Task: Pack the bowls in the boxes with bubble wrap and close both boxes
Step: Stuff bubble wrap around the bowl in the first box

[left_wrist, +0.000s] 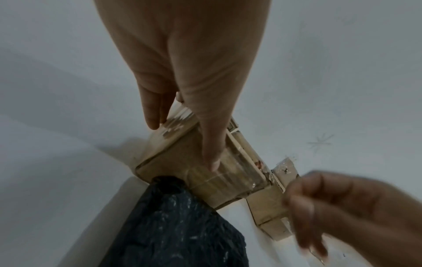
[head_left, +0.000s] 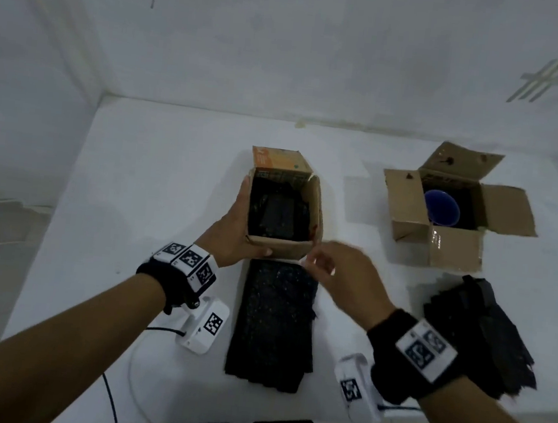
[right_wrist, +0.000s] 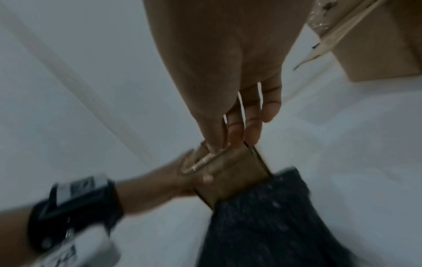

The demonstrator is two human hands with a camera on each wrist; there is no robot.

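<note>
A white table [head_left: 143,176] carries 2 cardboard boxes. The right-hand box [head_left: 453,243] stands well apart from the hands with all 4 flaps spread open, and a blue bowl [head_left: 441,207] lies inside it against dark lining. The near box [head_left: 281,242] sits at the middle of the table, its far flap upright and its inside filled with black bubble wrap [head_left: 279,211]; whether a bowl lies under that wrap cannot be told. A long black bubble wrap sheet [head_left: 272,324] lies flat on the table, touching the near box's front wall. A crumpled pile of black wrap [head_left: 477,339] lies in front of the right-hand box.

The left hand [head_left: 234,230] holds the near box, fingers straight along its left wall [left_wrist: 155,108] and thumb pressed flat on the front wall. The right hand [head_left: 343,273], blurred, is at the box's near right corner with fingers loosely curled, holding nothing; whether they touch the cardboard cannot be told.
</note>
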